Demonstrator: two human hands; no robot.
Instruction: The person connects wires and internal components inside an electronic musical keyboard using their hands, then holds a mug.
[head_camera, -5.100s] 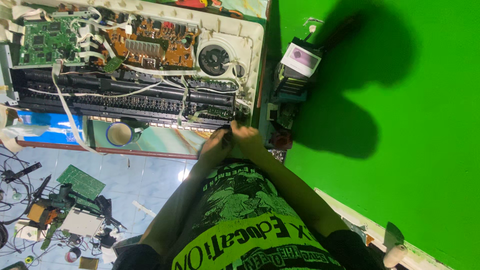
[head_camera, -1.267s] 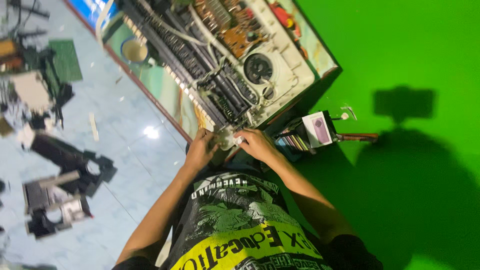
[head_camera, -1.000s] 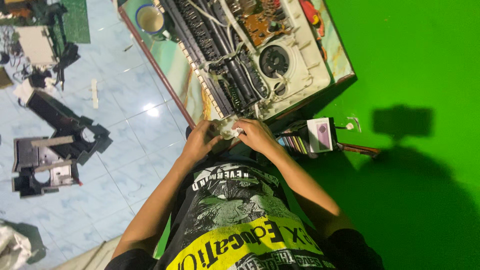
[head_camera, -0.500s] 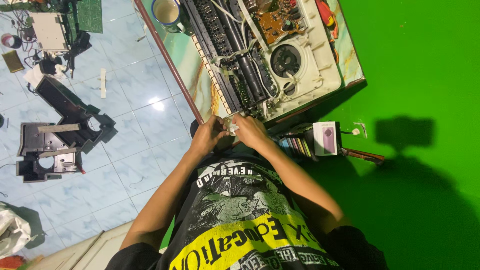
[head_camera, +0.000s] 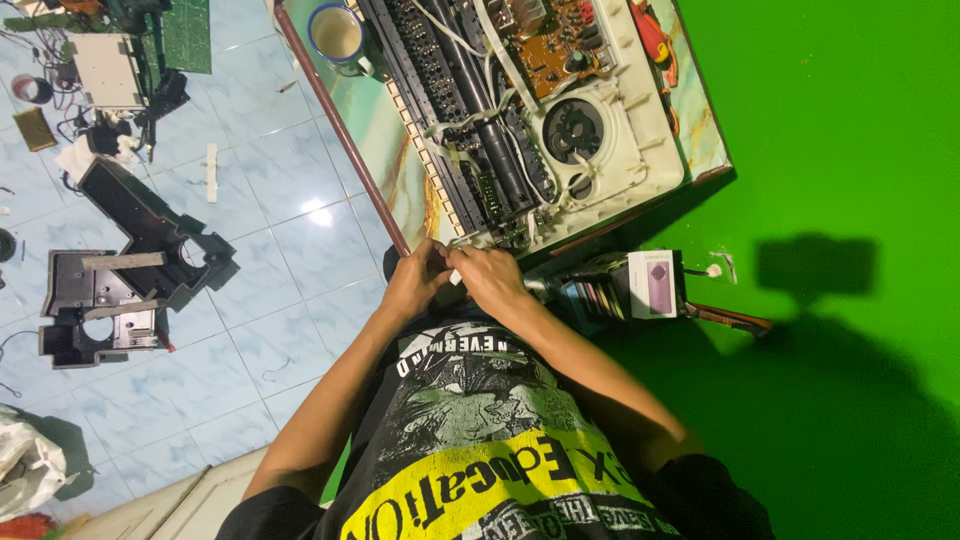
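Both my hands meet at the near edge of the opened keyboard (head_camera: 500, 120), which lies on the tabletop (head_camera: 385, 150). Left hand (head_camera: 415, 280) and right hand (head_camera: 490, 278) are closed together, pinching a small white part (head_camera: 455, 275) just below the key row; what it is, I cannot tell. A mug (head_camera: 337, 33) stands far left. Judgement: keep the pinch firm, elbows steady, and work clear of the loose white cables (head_camera: 470, 125)
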